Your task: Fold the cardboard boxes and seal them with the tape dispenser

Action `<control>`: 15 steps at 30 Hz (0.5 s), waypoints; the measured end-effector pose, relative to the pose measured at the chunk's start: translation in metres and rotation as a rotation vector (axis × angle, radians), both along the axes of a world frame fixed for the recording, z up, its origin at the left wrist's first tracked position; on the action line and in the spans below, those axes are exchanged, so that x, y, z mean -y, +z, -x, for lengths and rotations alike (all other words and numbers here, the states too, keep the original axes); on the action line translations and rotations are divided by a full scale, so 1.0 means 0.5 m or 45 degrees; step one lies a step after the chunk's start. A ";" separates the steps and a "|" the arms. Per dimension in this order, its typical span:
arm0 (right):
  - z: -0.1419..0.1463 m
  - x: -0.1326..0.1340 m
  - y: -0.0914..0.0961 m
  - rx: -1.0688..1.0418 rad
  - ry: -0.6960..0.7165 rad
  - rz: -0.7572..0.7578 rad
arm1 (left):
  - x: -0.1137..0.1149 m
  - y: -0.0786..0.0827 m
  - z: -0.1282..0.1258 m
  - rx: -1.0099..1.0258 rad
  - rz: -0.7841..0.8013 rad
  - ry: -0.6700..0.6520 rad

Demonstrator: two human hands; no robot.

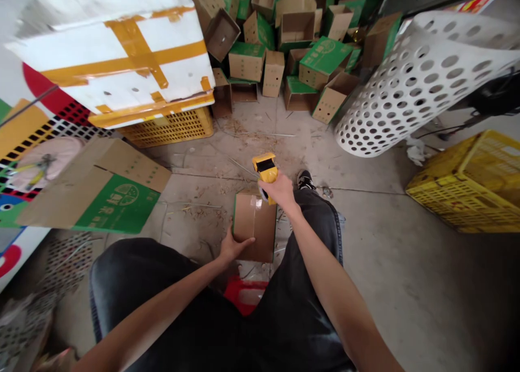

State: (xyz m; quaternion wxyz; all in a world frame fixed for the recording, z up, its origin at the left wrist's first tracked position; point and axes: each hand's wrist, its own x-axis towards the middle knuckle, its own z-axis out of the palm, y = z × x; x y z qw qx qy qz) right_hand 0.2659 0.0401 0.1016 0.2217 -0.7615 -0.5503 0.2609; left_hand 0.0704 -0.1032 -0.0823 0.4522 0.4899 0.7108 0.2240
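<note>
Left hand (232,248) lies spread on the mid-frame carton (255,228); right hand (278,190) grips the tape gun (265,169). The carton looks light and crushable, best held by its edges.

The tape dispenser (265,171) is yellow with a black patch. The small carton (255,226) beneath it is plain brown with green edges. The flattened carton (97,190) shows brown and green with pale print. Orange tape crosses the white foam box (117,52). The perforated sheet (410,79) is white; the crates (471,188) are yellow. The trousers (227,318) are black.
</note>
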 end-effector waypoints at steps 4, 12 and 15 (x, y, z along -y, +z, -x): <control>0.000 0.005 -0.007 -0.010 -0.038 -0.050 | 0.003 -0.006 0.016 0.026 -0.113 -0.047; 0.003 0.004 -0.008 0.103 -0.059 -0.091 | -0.058 0.080 -0.004 -0.497 -0.813 -0.801; 0.000 0.005 -0.003 0.041 -0.110 -0.060 | -0.069 0.088 -0.021 -0.670 -0.737 -1.080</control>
